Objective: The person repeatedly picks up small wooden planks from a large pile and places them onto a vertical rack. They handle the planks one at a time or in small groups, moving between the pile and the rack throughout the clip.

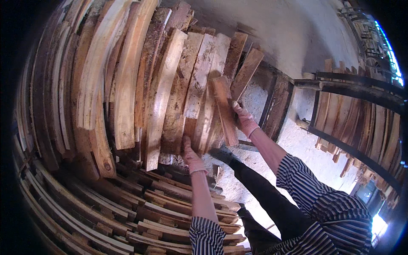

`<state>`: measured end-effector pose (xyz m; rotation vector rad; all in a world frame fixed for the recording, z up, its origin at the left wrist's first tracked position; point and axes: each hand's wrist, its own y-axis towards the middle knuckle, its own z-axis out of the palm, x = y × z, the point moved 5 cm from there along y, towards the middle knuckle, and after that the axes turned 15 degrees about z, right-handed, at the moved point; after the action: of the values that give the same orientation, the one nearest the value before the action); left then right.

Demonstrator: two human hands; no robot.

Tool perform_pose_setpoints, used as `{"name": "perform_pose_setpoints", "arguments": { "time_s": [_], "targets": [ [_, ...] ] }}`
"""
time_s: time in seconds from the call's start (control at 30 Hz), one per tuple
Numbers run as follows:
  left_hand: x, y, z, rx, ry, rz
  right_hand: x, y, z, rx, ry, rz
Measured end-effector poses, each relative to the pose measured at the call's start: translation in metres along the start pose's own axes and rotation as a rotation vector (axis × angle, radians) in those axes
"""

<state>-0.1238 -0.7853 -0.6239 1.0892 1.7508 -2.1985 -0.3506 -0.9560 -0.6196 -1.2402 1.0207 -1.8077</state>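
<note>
My right hand (244,120), in a pale pinkish work glove, grips the right edge of a short reddish-brown wooden board (224,110). That board is tilted over the right end of a stack of rough planks. My left hand (192,156), gloved alike, is at the lower ends of the neighbouring planks, close to a short brown board (190,126). Its fingers are bunched together, and what they hold, if anything, is hidden. Another narrow board (247,71) leans at a slant just beyond my right hand. Long pale planks (165,97) lie side by side left of my hands.
A second layered stack of boards (170,212) fills the lower left. On the right, a dark metal rack (361,89) holds more upright boards (357,119). A pale wall (272,29) rises behind the planks. My dark-trousered legs (272,195) are below my right arm.
</note>
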Motion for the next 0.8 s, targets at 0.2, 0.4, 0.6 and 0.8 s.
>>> {"name": "perform_pose_setpoints", "arguments": {
  "time_s": [0.2, 0.4, 0.6, 0.8],
  "targets": [
    [0.036, -0.128, 0.067, 0.077, -0.080, -0.213, 0.031, -0.042, -0.065, -0.130, -0.255, 0.225],
    [0.067, -0.134, 0.078, 0.157, 0.258, -0.351, 0.065, -0.057, -0.052, -0.029, -0.272, 0.202],
    [-0.013, -0.103, 0.075, 0.673, 1.555, 0.069, 0.055, -0.046, -0.035, 0.058, -0.151, 0.162],
    [-0.104, -0.074, 0.114, 0.339, 0.835, 0.800, 0.057, -0.045, -0.042, 0.189, -0.026, 0.264]
  ]
}}
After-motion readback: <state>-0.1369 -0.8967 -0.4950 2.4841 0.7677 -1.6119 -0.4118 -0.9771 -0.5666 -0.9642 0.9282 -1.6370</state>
